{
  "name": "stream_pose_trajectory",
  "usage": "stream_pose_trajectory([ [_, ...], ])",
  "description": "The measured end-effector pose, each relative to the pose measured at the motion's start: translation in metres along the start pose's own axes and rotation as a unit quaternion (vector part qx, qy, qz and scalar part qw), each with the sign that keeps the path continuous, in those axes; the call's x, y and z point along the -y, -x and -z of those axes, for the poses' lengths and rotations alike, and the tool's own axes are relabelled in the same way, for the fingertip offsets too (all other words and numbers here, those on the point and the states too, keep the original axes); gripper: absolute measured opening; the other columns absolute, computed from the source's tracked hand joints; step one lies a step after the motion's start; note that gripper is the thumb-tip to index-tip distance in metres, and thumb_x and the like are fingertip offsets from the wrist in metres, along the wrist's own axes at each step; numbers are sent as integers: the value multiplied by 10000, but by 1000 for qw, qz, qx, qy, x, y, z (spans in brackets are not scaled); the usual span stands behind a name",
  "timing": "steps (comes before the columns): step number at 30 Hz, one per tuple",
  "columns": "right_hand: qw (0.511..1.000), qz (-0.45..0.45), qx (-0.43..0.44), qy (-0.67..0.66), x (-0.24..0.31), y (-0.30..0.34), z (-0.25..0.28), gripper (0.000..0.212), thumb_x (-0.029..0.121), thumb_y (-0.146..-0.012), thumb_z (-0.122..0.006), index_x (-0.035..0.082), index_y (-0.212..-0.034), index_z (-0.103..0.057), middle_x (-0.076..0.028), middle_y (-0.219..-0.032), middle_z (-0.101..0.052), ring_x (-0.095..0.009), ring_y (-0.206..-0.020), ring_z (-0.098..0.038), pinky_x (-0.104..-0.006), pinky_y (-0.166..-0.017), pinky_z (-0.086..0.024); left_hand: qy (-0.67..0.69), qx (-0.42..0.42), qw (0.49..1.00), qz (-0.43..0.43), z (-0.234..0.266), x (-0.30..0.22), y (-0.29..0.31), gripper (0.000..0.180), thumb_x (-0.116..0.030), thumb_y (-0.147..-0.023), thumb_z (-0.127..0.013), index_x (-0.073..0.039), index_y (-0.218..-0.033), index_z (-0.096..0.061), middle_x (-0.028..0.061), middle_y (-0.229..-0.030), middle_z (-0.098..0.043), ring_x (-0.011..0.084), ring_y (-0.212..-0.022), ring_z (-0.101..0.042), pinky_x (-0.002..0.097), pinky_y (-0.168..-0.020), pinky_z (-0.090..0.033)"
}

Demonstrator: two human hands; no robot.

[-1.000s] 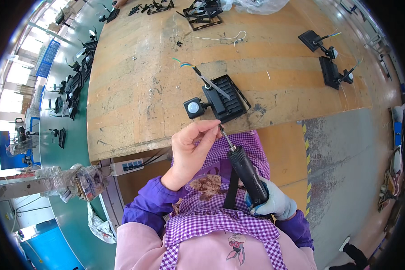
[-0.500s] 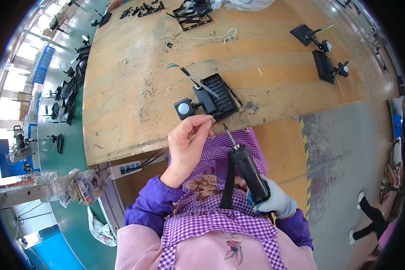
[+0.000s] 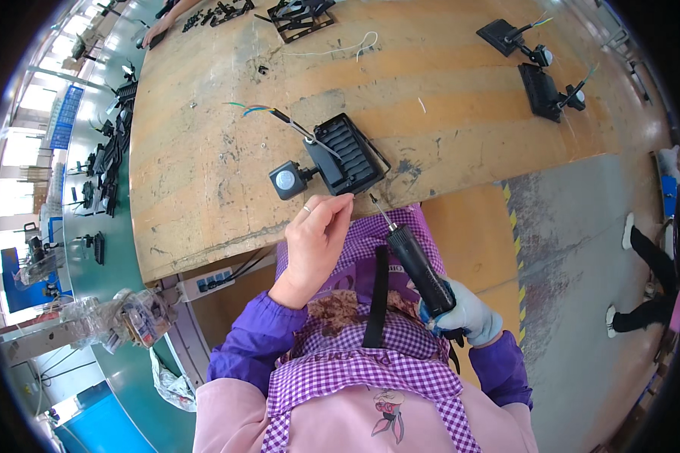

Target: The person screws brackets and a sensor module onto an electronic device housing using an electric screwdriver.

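Note:
A black floodlight point(image 3: 347, 157) lies ribbed back up near the table's front edge. It has a round white motion sensor point(image 3: 285, 180) on its left side and a cable with bare coloured wires point(image 3: 258, 109). My bare left hand point(image 3: 313, 241), with a ring on it, is closed in a pinch at the floodlight's near edge. Whatever is between those fingertips is too small to make out. In my gloved right hand point(image 3: 468, 315) is a black electric screwdriver point(image 3: 421, 270). Its bit points up toward the floodlight's near corner, just right of my left fingertips, seemingly without touching.
Two similar floodlights point(image 3: 540, 92) point(image 3: 499, 35) lie at the far right of the wooden table point(image 3: 204, 174). Black brackets point(image 3: 302, 21) and a white string point(image 3: 340, 53) are at the back. Another person's hand point(image 3: 159, 29) reaches in far left, beside a green bench point(image 3: 79, 219) holding more lamps.
The view has shifted slightly, so the table and floodlight appear further left. Both my hands keep their grips, the screwdriver a little higher. Another person's hand shows more at the far left.

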State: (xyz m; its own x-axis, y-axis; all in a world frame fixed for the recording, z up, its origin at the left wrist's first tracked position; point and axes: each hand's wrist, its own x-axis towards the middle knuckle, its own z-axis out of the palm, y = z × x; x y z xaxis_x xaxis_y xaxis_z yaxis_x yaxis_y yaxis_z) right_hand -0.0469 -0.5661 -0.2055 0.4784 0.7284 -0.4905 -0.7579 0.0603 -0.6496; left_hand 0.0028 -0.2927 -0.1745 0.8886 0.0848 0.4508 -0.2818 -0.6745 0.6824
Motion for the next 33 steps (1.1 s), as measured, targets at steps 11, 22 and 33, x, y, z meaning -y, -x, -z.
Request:
stream_pose_trajectory([
  [11, 1000, -17, 17, -7, 11, -7, 6, 776, 103, -584, -766, 6, -1307, -502, -47, -834, -623, -122, -711, -601, -261, -654, -487, -16, -4, 998, 55, -9, -6, -8, 108, 23, -802, -713, -19, -901, -713, 41, -639, -560, 78, -530, -461, 226, -493, -369],
  [22, 1000, -18, 19, 8, 9, -12, 13, 767, 108, -573, -772, 17, -1287, -506, -50, -842, -619, -127, -702, -600, -275, -648, -496, -20, 11, 997, 68, -13, -5, -10, 107, 18, -803, -711, -17, -904, -715, 45, -674, -600, 81, -548, -494, 219, -509, -393],
  [33, 998, -31, 53, 12, 20, -14, 22, 708, 127, -609, -794, 53, -1254, -512, -9, -822, -563, -117, -721, -556, -269, -663, -485, -36, 70, 992, 99, -8, -9, -16, 118, 11, -823, -688, -17, -935, -716, 50, -700, -631, 82, -564, -515, 232, -523, -412],
])
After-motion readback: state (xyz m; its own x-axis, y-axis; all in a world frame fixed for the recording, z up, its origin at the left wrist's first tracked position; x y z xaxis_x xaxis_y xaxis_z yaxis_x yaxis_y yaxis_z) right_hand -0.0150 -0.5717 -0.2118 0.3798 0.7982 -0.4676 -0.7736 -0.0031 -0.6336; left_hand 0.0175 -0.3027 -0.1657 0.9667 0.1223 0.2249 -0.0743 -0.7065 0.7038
